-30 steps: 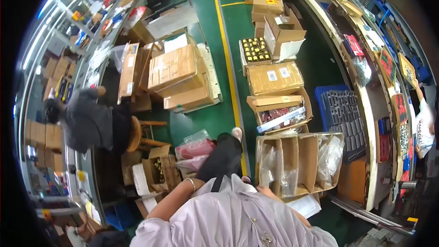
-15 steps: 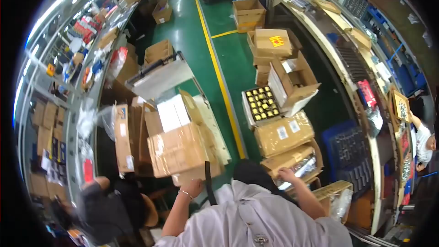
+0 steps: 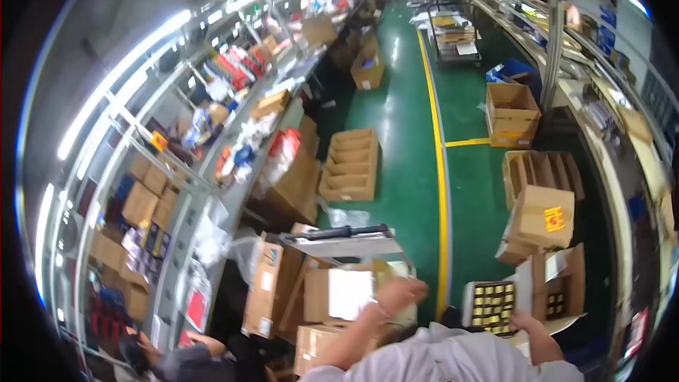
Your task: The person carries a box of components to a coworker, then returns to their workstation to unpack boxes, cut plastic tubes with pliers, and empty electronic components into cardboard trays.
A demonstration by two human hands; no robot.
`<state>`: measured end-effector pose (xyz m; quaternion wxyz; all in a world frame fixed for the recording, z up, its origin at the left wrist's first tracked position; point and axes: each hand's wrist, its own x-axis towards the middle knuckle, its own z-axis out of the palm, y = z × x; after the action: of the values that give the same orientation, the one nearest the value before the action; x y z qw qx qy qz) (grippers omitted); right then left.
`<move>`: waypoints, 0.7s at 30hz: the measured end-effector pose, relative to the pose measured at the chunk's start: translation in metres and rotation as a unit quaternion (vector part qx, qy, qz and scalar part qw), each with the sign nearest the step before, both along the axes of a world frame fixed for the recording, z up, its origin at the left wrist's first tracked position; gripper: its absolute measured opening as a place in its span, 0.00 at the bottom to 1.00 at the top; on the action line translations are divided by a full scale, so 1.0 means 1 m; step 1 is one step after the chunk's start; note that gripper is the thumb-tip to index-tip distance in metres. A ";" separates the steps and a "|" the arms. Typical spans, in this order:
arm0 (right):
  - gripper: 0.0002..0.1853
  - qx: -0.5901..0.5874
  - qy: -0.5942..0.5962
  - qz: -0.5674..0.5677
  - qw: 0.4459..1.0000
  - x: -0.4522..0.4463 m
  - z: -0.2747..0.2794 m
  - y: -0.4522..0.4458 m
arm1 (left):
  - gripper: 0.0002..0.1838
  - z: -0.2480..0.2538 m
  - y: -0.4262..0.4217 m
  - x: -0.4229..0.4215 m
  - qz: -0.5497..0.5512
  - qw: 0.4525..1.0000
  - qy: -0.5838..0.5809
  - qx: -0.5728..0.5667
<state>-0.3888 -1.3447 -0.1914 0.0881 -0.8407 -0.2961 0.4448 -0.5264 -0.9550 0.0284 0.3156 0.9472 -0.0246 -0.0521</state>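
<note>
Left hand (image 3: 401,296) nears the cart (image 3: 353,246), right hand (image 3: 522,322) the near corner of the yellow-filled box (image 3: 469,298); fingers' grip unclear. Both wrists should clear the edges.

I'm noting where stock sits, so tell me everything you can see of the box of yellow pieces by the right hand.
The box looks like shallow, open-topped cardboard with a pale rim. Inside, small yellow pieces sit in rows against something dark. It lies open side up, right of the yellow line, beside a larger open carton. The right hand overlaps its near right corner; whether they touch is unclear. Blur hides what the pieces are.
</note>
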 end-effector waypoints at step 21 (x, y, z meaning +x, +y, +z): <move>0.07 0.735 0.319 0.267 0.536 0.287 0.496 0.318 | 0.13 0.311 0.139 0.231 -0.270 0.820 -0.379 -0.334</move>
<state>-0.1018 -1.0268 0.3044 0.6407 -0.1650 -0.6818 0.3122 -0.2952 -0.8163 0.3393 0.5514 0.6844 -0.4127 0.2392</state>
